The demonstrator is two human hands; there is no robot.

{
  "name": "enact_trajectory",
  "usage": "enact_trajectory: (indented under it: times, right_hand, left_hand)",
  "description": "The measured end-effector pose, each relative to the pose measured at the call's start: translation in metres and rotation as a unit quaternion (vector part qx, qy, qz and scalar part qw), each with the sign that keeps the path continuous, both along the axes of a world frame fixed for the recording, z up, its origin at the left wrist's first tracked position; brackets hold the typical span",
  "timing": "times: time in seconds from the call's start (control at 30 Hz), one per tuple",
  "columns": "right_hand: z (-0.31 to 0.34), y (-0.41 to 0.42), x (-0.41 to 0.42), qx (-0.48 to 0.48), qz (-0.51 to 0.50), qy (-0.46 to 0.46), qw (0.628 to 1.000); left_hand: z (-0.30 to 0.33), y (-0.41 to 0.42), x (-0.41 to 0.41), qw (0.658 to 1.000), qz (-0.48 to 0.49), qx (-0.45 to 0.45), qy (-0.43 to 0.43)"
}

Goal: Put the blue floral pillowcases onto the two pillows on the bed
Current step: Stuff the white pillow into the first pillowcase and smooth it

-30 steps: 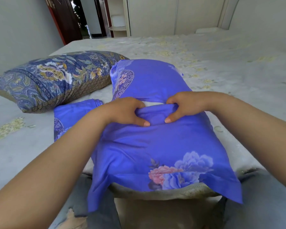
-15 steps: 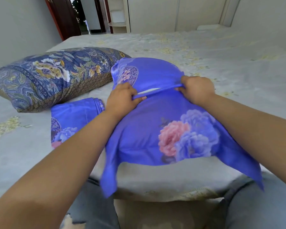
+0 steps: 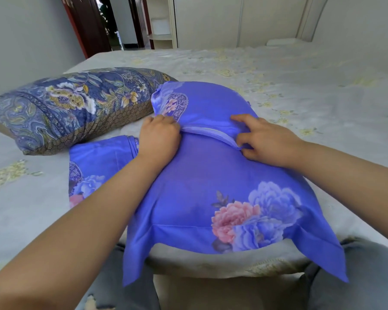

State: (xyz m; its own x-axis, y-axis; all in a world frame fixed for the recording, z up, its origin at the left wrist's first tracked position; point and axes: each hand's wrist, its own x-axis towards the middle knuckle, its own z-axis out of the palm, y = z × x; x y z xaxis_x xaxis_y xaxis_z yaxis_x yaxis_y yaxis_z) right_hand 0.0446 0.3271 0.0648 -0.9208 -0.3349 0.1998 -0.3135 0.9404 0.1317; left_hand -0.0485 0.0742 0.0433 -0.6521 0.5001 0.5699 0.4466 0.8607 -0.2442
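A pillow wrapped in a blue floral pillowcase [image 3: 211, 189] lies lengthwise before me on the bed. Across its middle runs the overlapping flap seam [image 3: 208, 133]. My left hand [image 3: 158, 136] grips the fabric at the seam's left end, knuckles up. My right hand [image 3: 267, 139] pinches the flap edge at the seam's right end, index finger stretched out over the far half. A second blue floral pillowcase [image 3: 94, 166] lies folded flat to the left. Behind it rests a second pillow [image 3: 72, 106] in a dark patterned cover.
The bed [image 3: 289, 90] wears a pale grey sheet with yellow flower print and stretches far to the right and back. My knees in grey trousers [image 3: 356, 276] sit at the bed's near edge. A dark doorway [image 3: 112, 23] and white wardrobe stand beyond.
The pillow has been drawn toward me and the near half of the case smoothed down. Both hands moved apart along the flap seam, my right index finger now stretched out.
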Motion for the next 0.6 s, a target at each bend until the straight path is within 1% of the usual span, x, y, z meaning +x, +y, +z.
enact_trajectory:
  times: [0.07, 0.17, 0.23, 0.3, 0.37, 0.4, 0.47, 0.53, 0.6]
  right_hand:
    - [0.002, -0.009, -0.003, 0.045, -0.051, -0.015, 0.998]
    - [0.003, -0.031, -0.010, 0.090, -0.095, 0.007, 0.991]
    - [0.005, -0.036, -0.015, 0.097, -0.123, 0.024, 0.987]
    - [0.005, -0.031, -0.024, 0.070, -0.166, 0.055, 0.982]
    - [0.000, -0.022, -0.034, 0.028, -0.188, 0.100, 0.977]
    - [-0.001, -0.021, -0.037, 0.024, -0.192, 0.120, 0.974]
    - [-0.004, -0.023, -0.040, 0.014, -0.182, 0.173, 0.968]
    - [-0.011, -0.024, -0.042, -0.016, -0.147, 0.241, 0.959]
    - [-0.018, -0.027, -0.043, -0.071, -0.101, 0.273, 0.954]
  left_hand:
    - [0.000, 0.012, 0.001, 0.995, -0.082, 0.051, -0.026]
    - [-0.001, 0.028, 0.005, 0.985, -0.155, 0.043, -0.067]
    - [0.002, 0.032, 0.009, 0.975, -0.193, 0.047, -0.098]
    - [0.002, 0.030, 0.011, 0.966, -0.238, 0.068, -0.077]
    - [-0.003, 0.026, 0.011, 0.963, -0.259, 0.073, -0.033]
    - [-0.008, 0.024, 0.010, 0.964, -0.255, 0.069, -0.019]
    - [-0.018, 0.023, 0.012, 0.974, -0.219, 0.053, -0.021]
    - [-0.023, 0.025, 0.013, 0.988, -0.146, 0.033, -0.047]
    - [-0.020, 0.031, 0.013, 0.996, -0.078, 0.015, -0.037]
